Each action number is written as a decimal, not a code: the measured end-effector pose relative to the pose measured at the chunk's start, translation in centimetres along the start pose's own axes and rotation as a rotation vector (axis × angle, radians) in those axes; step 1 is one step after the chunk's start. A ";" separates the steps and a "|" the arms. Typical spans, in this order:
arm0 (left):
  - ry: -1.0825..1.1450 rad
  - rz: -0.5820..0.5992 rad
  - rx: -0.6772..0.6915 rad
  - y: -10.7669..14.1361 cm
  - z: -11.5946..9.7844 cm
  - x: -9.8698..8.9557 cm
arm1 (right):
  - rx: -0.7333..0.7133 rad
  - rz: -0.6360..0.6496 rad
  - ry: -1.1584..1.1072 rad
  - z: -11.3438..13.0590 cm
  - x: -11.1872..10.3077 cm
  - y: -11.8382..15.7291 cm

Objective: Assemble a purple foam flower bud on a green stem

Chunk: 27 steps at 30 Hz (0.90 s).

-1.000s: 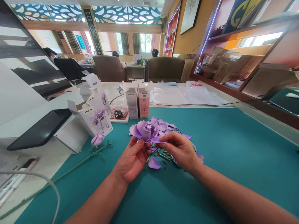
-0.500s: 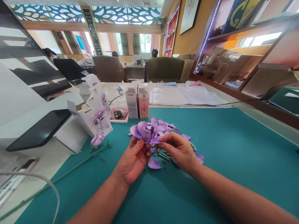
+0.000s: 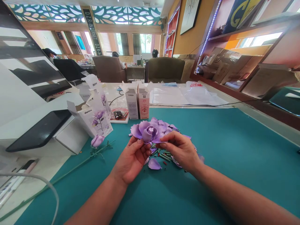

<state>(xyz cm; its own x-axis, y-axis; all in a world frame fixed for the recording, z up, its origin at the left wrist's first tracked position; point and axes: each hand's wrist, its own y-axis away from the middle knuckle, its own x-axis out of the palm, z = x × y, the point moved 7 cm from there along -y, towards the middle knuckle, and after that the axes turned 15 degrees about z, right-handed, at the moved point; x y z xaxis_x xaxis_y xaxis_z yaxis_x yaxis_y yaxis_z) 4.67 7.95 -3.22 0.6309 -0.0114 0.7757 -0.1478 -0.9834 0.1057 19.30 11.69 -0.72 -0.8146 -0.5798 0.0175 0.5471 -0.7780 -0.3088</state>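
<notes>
My left hand (image 3: pixel 131 159) is closed on the underside of a purple toy flower (image 3: pixel 148 132) with broad, layered petals. On the flower's right side, my right hand (image 3: pixel 181 151) pinches a purple petal (image 3: pixel 160 139) between thumb and fingers, up against the bloom. Whether that petal is joined to the flower I cannot tell. Behind and below the hands lies a heap of loose purple petals (image 3: pixel 172 128) with several short green pieces (image 3: pixel 164 157). One loose petal (image 3: pixel 154 164) rests on the mat between my wrists.
A purple rose (image 3: pixel 97 141) on a long green stem lies at left. Printed boxes (image 3: pixel 99 120) stand behind it, with two narrow boxes (image 3: pixel 144 104) farther back. A black tablet (image 3: pixel 39 129) sits on a white box. The green mat (image 3: pixel 234 140) covers the desk; people sit beyond.
The flower has tipped toward me, showing more of its centre. My right hand has brought the petal up closer against the bloom's right side.
</notes>
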 end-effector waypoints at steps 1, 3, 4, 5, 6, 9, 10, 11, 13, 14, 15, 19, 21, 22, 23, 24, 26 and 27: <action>-0.006 0.000 0.007 0.0 -0.1 0.0 | 0.000 -0.003 0.000 0.0 0.0 0.0; -0.014 0.008 0.015 0.0 -0.2 -0.1 | 0.000 -0.007 0.004 0.1 0.0 0.0; -0.017 0.014 0.016 0.0 -0.2 -0.1 | 0.000 -0.008 0.007 0.1 0.0 0.0; -0.019 0.021 0.016 -0.1 -0.1 -0.2 | 0.000 -0.009 0.010 0.2 0.0 0.0; -0.019 0.027 0.017 -0.1 -0.1 -0.2 | -0.001 -0.010 0.011 0.2 0.0 0.0; -0.008 0.028 0.023 -0.2 0.1 -0.4 | 0.000 -0.018 0.008 0.3 0.0 0.0; 0.000 0.023 0.026 -0.2 0.1 -0.5 | 0.003 -0.019 0.006 0.3 0.0 0.0; 0.007 0.017 0.027 -0.2 0.2 -0.6 | 0.006 -0.019 0.005 0.3 0.1 0.0; 0.021 0.005 0.026 -0.2 0.3 -0.7 | 0.006 -0.019 0.000 0.2 0.1 0.0; 0.026 0.000 0.024 -0.2 0.3 -0.7 | 0.006 -0.016 -0.004 0.2 0.1 0.0; 0.030 -0.004 0.024 -0.1 0.4 -0.7 | 0.007 -0.014 -0.008 0.1 0.2 0.0; 0.039 -0.029 0.027 -0.1 0.3 -0.7 | 0.026 -0.005 -0.026 -0.2 0.2 0.0; 0.042 -0.042 0.030 0.0 0.3 -0.7 | 0.031 -0.001 -0.048 -0.3 0.3 0.0; 0.042 -0.045 0.033 0.0 0.3 -0.7 | 0.031 0.002 -0.057 -0.3 0.3 0.0; 0.043 -0.045 0.037 0.0 0.3 -0.7 | 0.031 0.003 -0.060 -0.3 0.3 0.0; 0.045 -0.045 0.041 -0.1 0.3 -0.7 | 0.030 0.004 -0.060 -0.3 0.3 0.0; 0.045 -0.044 0.047 -0.1 0.3 -0.7 | 0.031 0.002 -0.059 -0.4 0.3 0.0; 0.045 -0.044 0.050 -0.2 0.3 -0.7 | 0.031 0.000 -0.063 -0.4 0.3 0.0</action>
<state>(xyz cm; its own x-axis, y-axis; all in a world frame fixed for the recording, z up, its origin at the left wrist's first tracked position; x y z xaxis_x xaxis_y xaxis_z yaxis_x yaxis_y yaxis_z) 4.48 8.06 -3.96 0.6013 0.0387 0.7981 -0.0821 -0.9905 0.1099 18.95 11.64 -1.08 -0.8014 -0.5931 0.0771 0.5538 -0.7846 -0.2788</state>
